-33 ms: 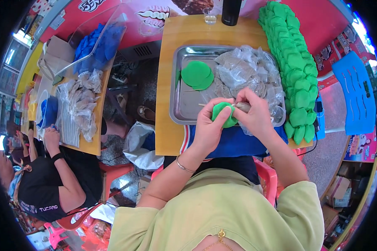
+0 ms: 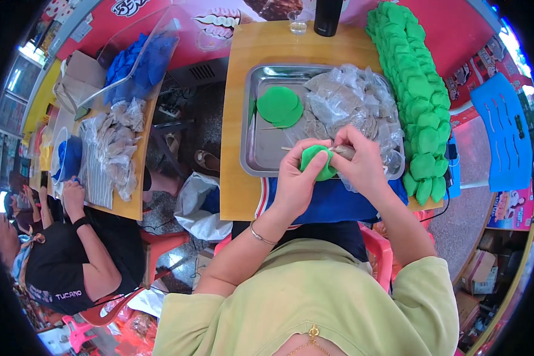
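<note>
Even, fairly bright light covers the wooden counter [image 2: 237,193] with only soft shadows, while small glints sit on the crinkled clear plastic bags [image 2: 338,89] and a pale sheen lies along the metal tray [image 2: 256,155]. The polished floor [image 2: 175,260] throws back a patch of glare at lower left, and the brightest, washed-out spots fall at the far left and upper right rims. The green piece [image 2: 310,155] looks reasonably sharp, but straight edges bow toward the black circular border, where detail softens and bluish fringing shows.
</note>
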